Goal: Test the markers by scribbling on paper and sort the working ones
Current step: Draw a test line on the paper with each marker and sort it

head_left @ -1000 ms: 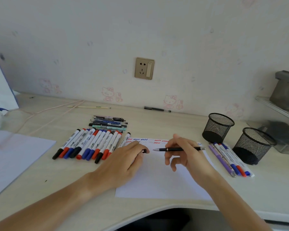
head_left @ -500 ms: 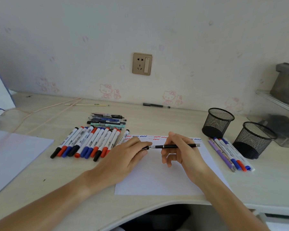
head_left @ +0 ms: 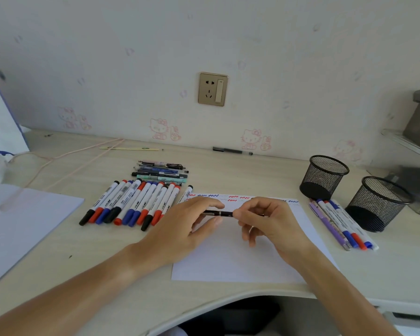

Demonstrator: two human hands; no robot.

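Head view: my left hand [head_left: 189,221] and right hand [head_left: 267,219] pinch black pen [head_left: 220,213] over paper [head_left: 240,258]; crooked capping risks stray ink.

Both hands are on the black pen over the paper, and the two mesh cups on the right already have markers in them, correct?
Not quite. The head view shows both mesh cups empty; the sorted markers lie on the desk beside them. The left hand and right hand do hold the black pen over the paper.

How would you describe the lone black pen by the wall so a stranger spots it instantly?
Find the wall socket. Just below it, where desk meets wall, lies the black pen. Unlike the pen bundle nearer the person, it lies alone.
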